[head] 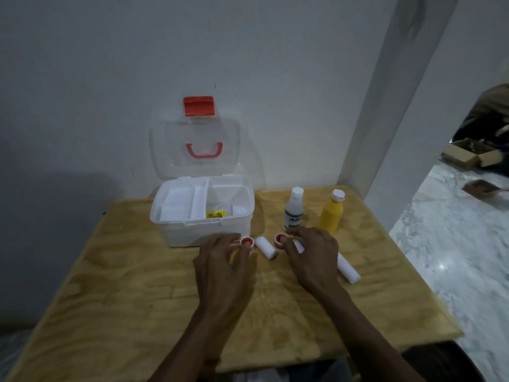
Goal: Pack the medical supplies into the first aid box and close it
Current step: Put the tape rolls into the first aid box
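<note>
The white first aid box (176,232) stands open at the table's back left, its clear lid (165,150) with a red handle leaning on the wall. Inside lie a white tray and a small yellow packet (216,214). My left hand (223,263) pinches a small red-and-white tape roll (247,241) in front of the box. My right hand (312,255) pinches a second tape roll (279,240). A short white gauze roll (266,248) lies between the hands. A longer gauze roll (349,268) lies right of my right hand, with another partly hidden under its fingers.
A white bottle (294,209) and a yellow bottle (332,215) stand upright behind my right hand. The plywood table (137,299) ends close on the right, above a marble floor. Cardboard boxes (468,157) lie on the floor at far right.
</note>
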